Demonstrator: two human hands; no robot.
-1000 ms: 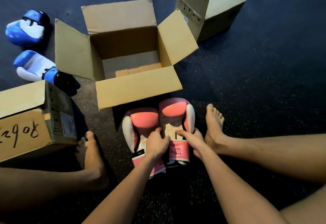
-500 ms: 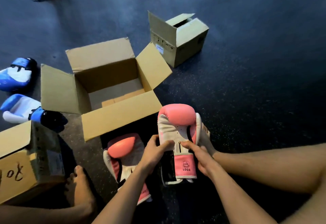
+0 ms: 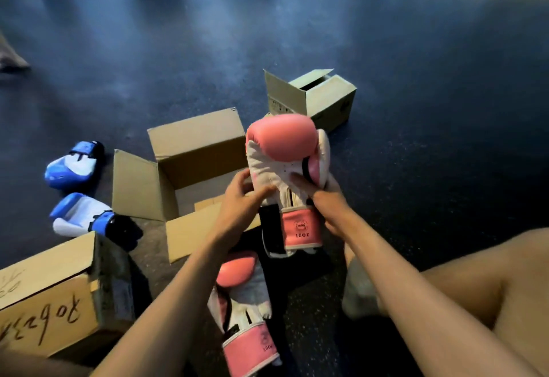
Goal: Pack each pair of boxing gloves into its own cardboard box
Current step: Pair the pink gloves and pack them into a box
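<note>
Boxing gloves number four in view, in two pairs. One pink-and-white padded boxing glove (image 3: 285,151) is held upright above the floor. Its rounded pink top is uppermost and its pink cuff, marked "10OZ", is lowermost, and a black strap hangs loose at the cuff's left side. This raised glove is kept in front of the open brown cardboard box (image 3: 196,139), over that box's near flap and not inside it.

The left hand (image 3: 240,201) is wrapped round the glove's left edge just above the cuff, with the thumb laid across the white palm. The glove's right edge is gripped by the right hand (image 3: 326,201), whose forefinger is stretched over the white palm toward the glove's thumb.

The second pink-and-white glove (image 3: 243,302) is laid flat on the dark speckled floor (image 3: 416,109) beneath the left forearm, cuff toward the camera, and is touched by neither hand. Two blue-and-white boxing gloves are laid on the floor to the left of the open box: the farther blue glove (image 3: 71,165) and the nearer blue glove (image 3: 80,213), which ends in a black cuff. The two are apart from each other.

Cardboard boxes are counted at three. The open box is set in the middle with its flaps spread, and flat cardboard pieces are seen on its bottom. A smaller brown cardboard box (image 3: 323,100) is placed behind and to the right of the raised glove with its flaps partly lifted; its inside cannot be made out. A closed brown cardboard box (image 3: 50,296) with black handwriting on its side is placed at the lower left, near the nearer blue glove.

One bare foot (image 3: 356,290) of the person is seen beside the right forearm.
</note>
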